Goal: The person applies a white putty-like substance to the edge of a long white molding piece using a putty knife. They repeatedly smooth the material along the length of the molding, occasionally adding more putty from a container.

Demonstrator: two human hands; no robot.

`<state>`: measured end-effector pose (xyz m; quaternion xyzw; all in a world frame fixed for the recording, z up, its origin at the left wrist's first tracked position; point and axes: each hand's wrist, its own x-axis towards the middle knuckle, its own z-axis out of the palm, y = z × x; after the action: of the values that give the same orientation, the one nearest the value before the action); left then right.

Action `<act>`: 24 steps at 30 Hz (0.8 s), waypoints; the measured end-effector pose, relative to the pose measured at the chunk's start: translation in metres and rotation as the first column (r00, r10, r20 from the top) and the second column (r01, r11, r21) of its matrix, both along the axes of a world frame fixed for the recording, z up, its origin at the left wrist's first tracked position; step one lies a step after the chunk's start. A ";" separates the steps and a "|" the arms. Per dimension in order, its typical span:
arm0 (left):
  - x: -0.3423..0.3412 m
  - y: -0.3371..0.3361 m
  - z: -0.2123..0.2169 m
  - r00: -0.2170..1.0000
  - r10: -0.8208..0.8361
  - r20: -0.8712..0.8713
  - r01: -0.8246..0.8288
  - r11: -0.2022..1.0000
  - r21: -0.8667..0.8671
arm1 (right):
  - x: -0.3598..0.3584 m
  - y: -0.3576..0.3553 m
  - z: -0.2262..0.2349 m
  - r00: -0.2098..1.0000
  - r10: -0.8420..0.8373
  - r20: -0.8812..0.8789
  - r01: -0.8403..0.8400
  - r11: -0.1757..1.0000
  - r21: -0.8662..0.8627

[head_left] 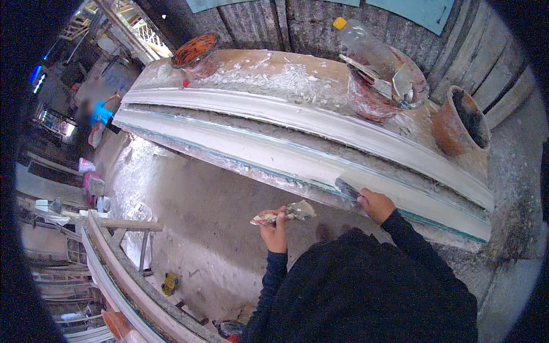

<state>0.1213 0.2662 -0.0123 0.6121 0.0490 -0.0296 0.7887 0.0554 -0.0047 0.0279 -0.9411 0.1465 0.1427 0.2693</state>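
1. Ahead of you: dark, weathered wall [309, 26] with upright ridges and pale streaks; light-blue panels [414, 11] near the top.
2. Ahead right: grey upright planks [486, 57] carry your wall on.
3. Your bench [260, 60]: long, brownish top, white residue smeared across it.
4. Floor [211, 188]: brown, dusty, shaded near you; bright whitish patch [134, 177] on your left, residue or light, can't tell.
5. Far left of you: dim interior, bright slatted opening [150, 35], small bluish-white light [38, 80].
6. Your near left: wooden stand [128, 224], crossbar on legs.
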 end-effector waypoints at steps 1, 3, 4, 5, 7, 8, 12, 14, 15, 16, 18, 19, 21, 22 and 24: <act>0.000 0.001 0.000 1.000 -0.002 0.000 0.002 1.000 -0.001 | 0.002 0.003 -0.004 1.000 -0.007 0.016 0.007 1.000 -0.008; 0.000 0.004 0.001 1.000 -0.004 0.001 0.004 1.000 0.000 | 0.025 0.019 -0.014 0.999 0.006 0.048 -0.005 1.000 -0.006; -0.001 0.006 -0.001 1.000 -0.003 0.020 0.002 1.000 0.024 | 0.040 0.030 -0.016 0.998 0.013 0.063 -0.013 1.000 -0.003; -0.001 0.007 -0.003 0.999 -0.001 0.043 -0.001 0.999 0.047 | 0.054 0.041 -0.015 0.996 0.029 0.090 -0.028 1.000 -0.008; 0.000 0.003 -0.003 0.998 0.001 0.066 -0.005 0.998 0.063 | 0.071 0.053 -0.017 0.982 0.054 0.180 -0.054 0.999 -0.007; -0.001 0.000 -0.002 0.998 0.002 0.066 -0.006 0.998 0.061 | 0.076 0.055 -0.023 0.968 0.064 0.241 -0.066 0.998 0.002; -0.001 -0.004 0.003 0.999 -0.007 0.050 0.006 0.999 0.032 | 0.066 0.057 -0.015 0.981 0.051 0.187 -0.052 0.999 0.004; -0.003 -0.012 0.013 1.000 -0.003 0.019 0.003 1.000 0.023 | 0.049 0.039 -0.011 0.990 0.052 0.132 -0.054 0.998 0.010; -0.004 -0.014 0.016 1.000 -0.001 0.003 0.001 1.000 0.021 | 0.037 0.025 -0.008 0.994 0.057 0.098 -0.059 0.998 0.019; -0.004 -0.012 0.012 1.000 -0.004 0.020 0.004 1.000 0.022 | 0.023 0.013 -0.005 0.996 0.046 0.078 -0.048 0.999 0.021; -0.005 -0.006 -0.001 0.999 -0.002 0.054 0.001 1.000 0.026 | 0.003 0.000 0.000 0.999 0.022 0.029 -0.022 0.999 0.029; -0.005 -0.006 -0.003 0.999 0.005 0.039 -0.006 1.000 0.023 | -0.006 -0.004 0.004 1.000 -0.002 -0.002 0.002 1.000 0.030; -0.006 -0.007 -0.005 1.000 0.016 0.009 -0.017 1.000 0.020 | -0.006 -0.004 0.004 0.999 -0.024 -0.024 0.024 1.000 0.018; -0.007 -0.006 -0.007 1.000 0.011 0.007 -0.011 1.000 0.015 | 0.000 0.002 0.000 1.000 -0.024 -0.014 0.024 1.000 0.008; -0.007 -0.004 -0.008 1.000 0.003 0.003 -0.003 1.000 0.004 | 0.021 0.020 -0.007 1.000 -0.005 0.020 0.004 1.000 0.005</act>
<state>0.1143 0.2621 -0.0204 0.6136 0.0486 -0.0274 0.7876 0.0764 0.0157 0.0206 -0.9414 0.1455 0.1332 0.2735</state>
